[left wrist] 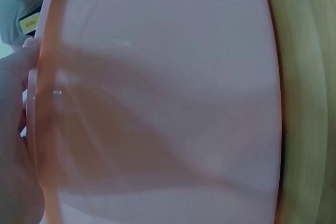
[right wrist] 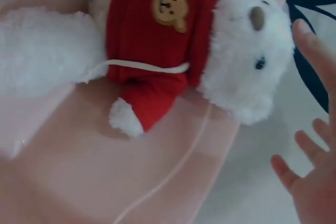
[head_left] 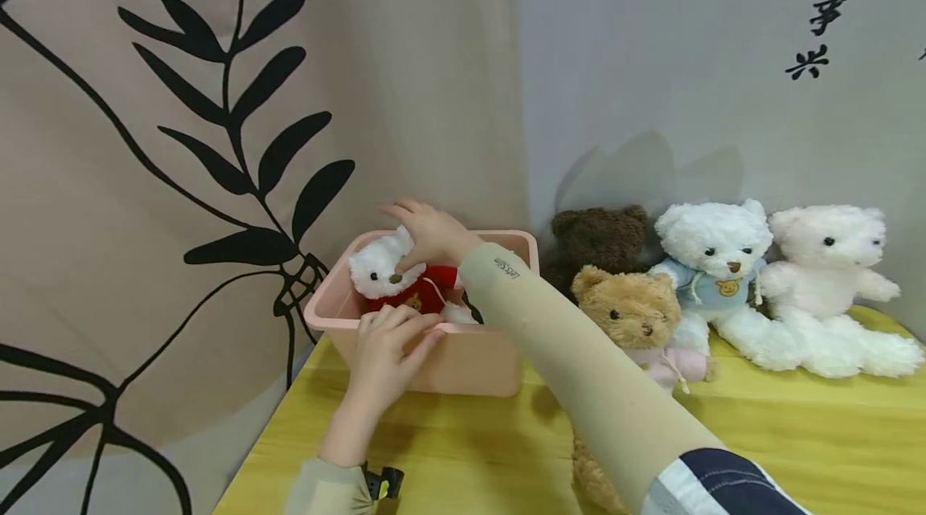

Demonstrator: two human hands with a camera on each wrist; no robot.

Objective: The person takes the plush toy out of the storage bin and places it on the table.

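A white teddy bear (head_left: 387, 266) in a red hoodie with a small bear patch sits inside a pink plastic bin (head_left: 448, 358). My right hand (head_left: 434, 235) is over the bear, fingers spread; in the right wrist view, the same hand (right wrist: 317, 182) is beside the bear's head (right wrist: 252, 51), its thumb near the fur and nothing gripped. On the bin's front rim, my left hand (head_left: 387, 350) holds the edge, fingers over the top. The left wrist view shows that hand (left wrist: 18, 145) at the rim beside the smooth bin wall (left wrist: 173, 87).
Right of the bin sit a dark brown bear (head_left: 600, 238), a tan bear (head_left: 629, 310) in pink, a white bear (head_left: 716, 246) in a blue hoodie and a plain white bear (head_left: 825, 258). Brown fur (head_left: 595, 475) shows under my right forearm. A curtain hangs behind the yellow table (head_left: 463, 451).
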